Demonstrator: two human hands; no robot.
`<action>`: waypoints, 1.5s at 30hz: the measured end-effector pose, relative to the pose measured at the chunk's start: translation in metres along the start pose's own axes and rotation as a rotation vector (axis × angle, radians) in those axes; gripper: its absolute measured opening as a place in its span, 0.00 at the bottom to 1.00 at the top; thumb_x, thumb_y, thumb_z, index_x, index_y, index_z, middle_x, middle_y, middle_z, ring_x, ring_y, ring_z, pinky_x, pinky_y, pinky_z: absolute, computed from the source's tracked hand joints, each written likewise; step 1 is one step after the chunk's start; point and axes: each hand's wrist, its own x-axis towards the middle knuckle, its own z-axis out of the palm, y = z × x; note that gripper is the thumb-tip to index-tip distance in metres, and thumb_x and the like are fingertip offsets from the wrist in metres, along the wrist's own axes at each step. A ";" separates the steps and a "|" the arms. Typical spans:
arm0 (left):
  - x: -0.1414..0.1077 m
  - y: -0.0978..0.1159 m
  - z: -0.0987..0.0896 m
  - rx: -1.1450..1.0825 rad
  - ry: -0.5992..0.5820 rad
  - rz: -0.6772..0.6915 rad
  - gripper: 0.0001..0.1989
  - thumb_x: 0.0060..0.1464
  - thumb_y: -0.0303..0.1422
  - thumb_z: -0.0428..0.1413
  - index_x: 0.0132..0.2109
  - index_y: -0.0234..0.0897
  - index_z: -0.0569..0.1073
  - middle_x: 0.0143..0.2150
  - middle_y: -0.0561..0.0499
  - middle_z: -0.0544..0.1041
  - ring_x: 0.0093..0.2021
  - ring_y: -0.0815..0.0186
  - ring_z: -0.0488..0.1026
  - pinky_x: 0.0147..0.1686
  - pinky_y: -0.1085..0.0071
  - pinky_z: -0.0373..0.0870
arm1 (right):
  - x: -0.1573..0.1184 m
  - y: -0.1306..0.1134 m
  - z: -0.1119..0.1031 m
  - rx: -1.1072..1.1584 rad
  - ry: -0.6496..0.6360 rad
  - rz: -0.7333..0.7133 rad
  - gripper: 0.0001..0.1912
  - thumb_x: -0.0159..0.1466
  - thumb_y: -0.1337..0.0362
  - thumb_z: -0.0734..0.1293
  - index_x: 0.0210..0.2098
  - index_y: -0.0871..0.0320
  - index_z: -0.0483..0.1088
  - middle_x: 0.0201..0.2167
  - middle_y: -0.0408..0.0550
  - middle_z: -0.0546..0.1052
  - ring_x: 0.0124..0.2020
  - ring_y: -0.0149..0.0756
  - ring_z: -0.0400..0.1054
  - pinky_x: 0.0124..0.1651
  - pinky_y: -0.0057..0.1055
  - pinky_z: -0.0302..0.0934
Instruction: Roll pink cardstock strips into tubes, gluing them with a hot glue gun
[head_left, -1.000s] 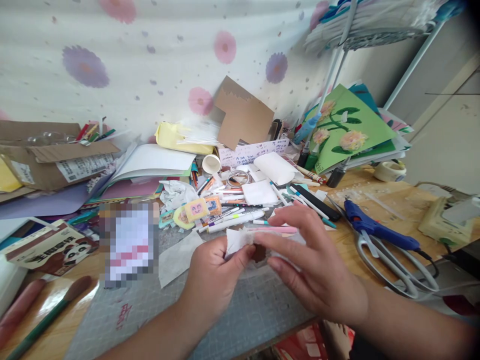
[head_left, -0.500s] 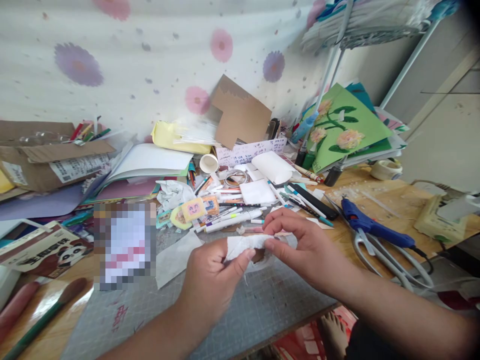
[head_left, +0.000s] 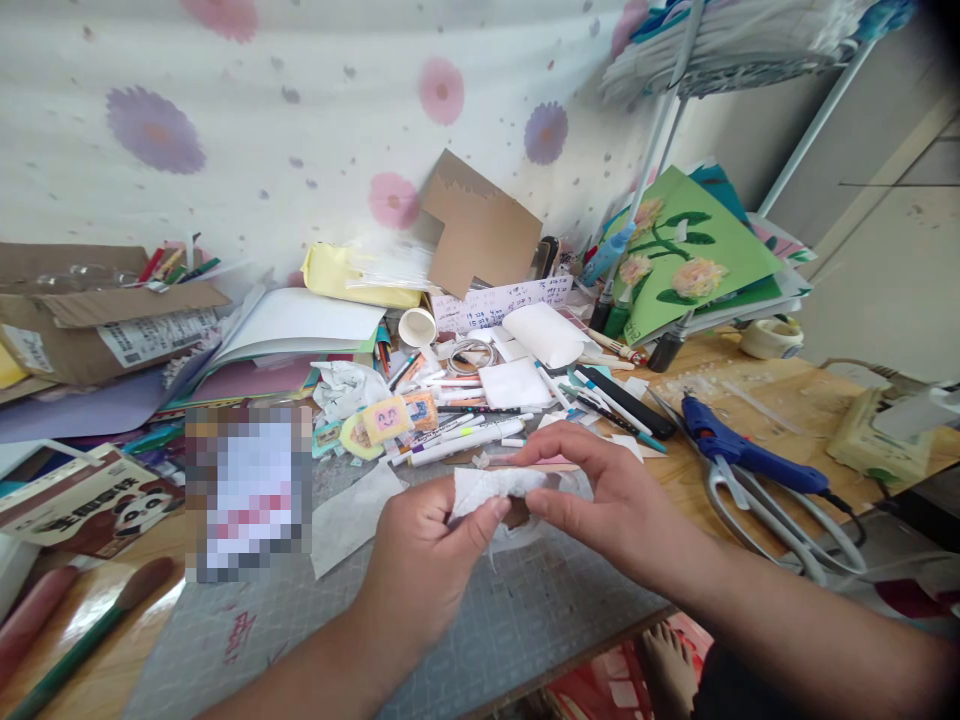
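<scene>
My left hand (head_left: pixel 420 550) is closed on a folded piece of white tissue paper (head_left: pixel 480 488), its thumb pressing the lower edge. My right hand (head_left: pixel 592 480) is at the right end of the same tissue paper, thumb in front and bent fingers behind and above it. A small brown patch (head_left: pixel 517 513) shows below the tissue paper; what it belongs to is unclear. Beneath both hands lies a grey cutting mat (head_left: pixel 300 640). To the left of my left hand, a flat white sheet (head_left: pixel 356 520) rests on the mat.
Several markers (head_left: pixel 465 438) and paper scraps are heaped beyond my hands. To the right lie a blue glue gun (head_left: pixel 750 455) and large scissors (head_left: pixel 795 525). A cardboard box (head_left: pixel 112 320) stands at the left, a green-handled brush (head_left: pixel 82 640) nearer. Upright brown cardboard (head_left: pixel 487 230) leans at the back.
My right thumb and fingers have shifted slightly at the tissue paper's right end, uncovering a little more of it. My left hand keeps its hold in the same place.
</scene>
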 end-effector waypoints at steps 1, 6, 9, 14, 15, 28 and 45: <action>0.000 0.000 0.000 0.003 -0.005 -0.004 0.10 0.52 0.37 0.57 0.30 0.37 0.79 0.30 0.52 0.81 0.31 0.63 0.76 0.31 0.74 0.70 | 0.000 0.000 0.000 0.008 0.008 -0.011 0.09 0.58 0.61 0.67 0.38 0.56 0.73 0.38 0.49 0.74 0.43 0.40 0.69 0.47 0.39 0.62; -0.002 0.002 0.002 0.004 -0.029 -0.004 0.11 0.52 0.38 0.57 0.30 0.37 0.79 0.29 0.52 0.80 0.30 0.63 0.75 0.31 0.74 0.69 | 0.003 -0.003 0.008 -0.004 0.030 -0.032 0.06 0.60 0.61 0.66 0.29 0.56 0.70 0.31 0.45 0.73 0.36 0.36 0.69 0.41 0.34 0.63; -0.002 0.000 0.001 0.035 -0.024 -0.022 0.12 0.52 0.39 0.56 0.29 0.36 0.78 0.27 0.51 0.79 0.28 0.64 0.74 0.28 0.74 0.67 | 0.005 -0.004 0.012 -0.037 0.028 -0.013 0.07 0.59 0.63 0.65 0.26 0.57 0.67 0.29 0.44 0.72 0.34 0.35 0.68 0.37 0.32 0.62; -0.001 -0.001 0.001 0.051 -0.039 -0.046 0.14 0.52 0.41 0.55 0.31 0.35 0.78 0.29 0.50 0.79 0.30 0.62 0.73 0.30 0.73 0.67 | 0.005 -0.004 0.011 0.027 -0.012 -0.002 0.08 0.60 0.60 0.64 0.27 0.57 0.68 0.29 0.45 0.71 0.34 0.35 0.67 0.37 0.32 0.60; -0.001 -0.001 0.001 0.054 -0.042 -0.048 0.15 0.52 0.42 0.55 0.31 0.35 0.78 0.28 0.50 0.79 0.31 0.62 0.73 0.30 0.73 0.67 | 0.005 -0.004 0.011 0.048 -0.024 0.001 0.09 0.61 0.59 0.64 0.28 0.57 0.69 0.30 0.45 0.71 0.34 0.35 0.67 0.38 0.32 0.60; 0.002 -0.006 0.000 0.001 -0.022 -0.066 0.14 0.51 0.42 0.58 0.32 0.35 0.78 0.30 0.51 0.78 0.33 0.61 0.73 0.32 0.72 0.67 | 0.004 -0.003 0.009 -0.011 0.009 0.005 0.09 0.56 0.59 0.70 0.32 0.57 0.71 0.34 0.46 0.74 0.38 0.37 0.68 0.42 0.33 0.59; 0.003 -0.007 0.000 -0.537 -0.267 -0.206 0.17 0.46 0.39 0.66 0.43 0.39 0.77 0.36 0.52 0.78 0.35 0.66 0.71 0.35 0.73 0.67 | 0.006 -0.003 0.004 0.314 -0.084 0.402 0.12 0.52 0.57 0.67 0.30 0.58 0.68 0.25 0.42 0.70 0.25 0.29 0.59 0.28 0.27 0.54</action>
